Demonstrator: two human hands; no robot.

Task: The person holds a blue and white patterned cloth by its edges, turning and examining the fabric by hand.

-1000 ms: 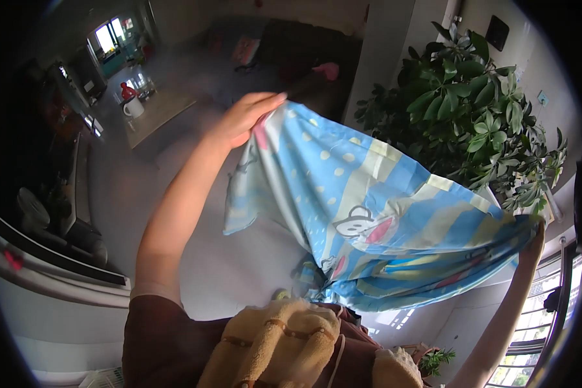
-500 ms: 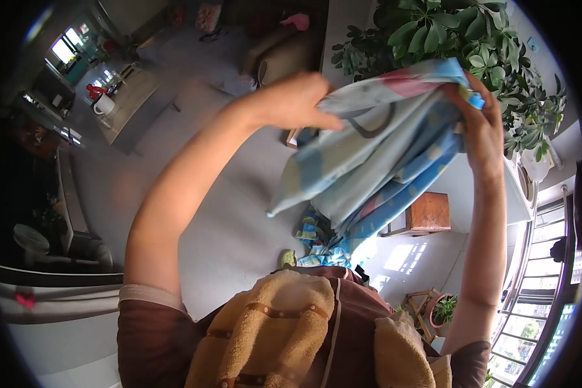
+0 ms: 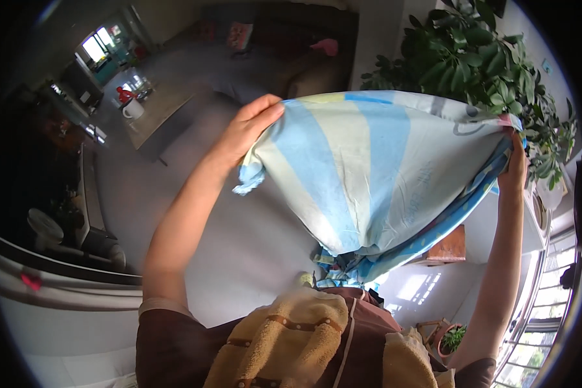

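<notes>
A large thin cloth (image 3: pixel 385 161), striped pale blue and cream with a darker blue patterned side, is stretched wide between my raised hands. My left hand (image 3: pixel 249 126) pinches its upper left corner, and a crumpled end dangles beneath my fingers. On the other side my right hand (image 3: pixel 516 158) grips the gathered upper right corner; the cloth partly hides those fingers. From the taut top edge the fabric sags into folds toward my body. Its lower part bunches near my waist, where I cannot see where it ends.
Leafy plants (image 3: pixel 465 58) stand close beyond my right hand. A wooden box (image 3: pixel 447 247) is partly behind the cloth, and a potted plant (image 3: pixel 452 339) sits low at the right by a barred window (image 3: pixel 553 291). A table (image 3: pixel 158 116) with a white mug (image 3: pixel 132 108) is far left.
My left hand has moved left and taken hold of the cloth's corner. The cloth, earlier loosely bunched toward the right, is now spread wide. My right hand is slightly lower and farther right.
</notes>
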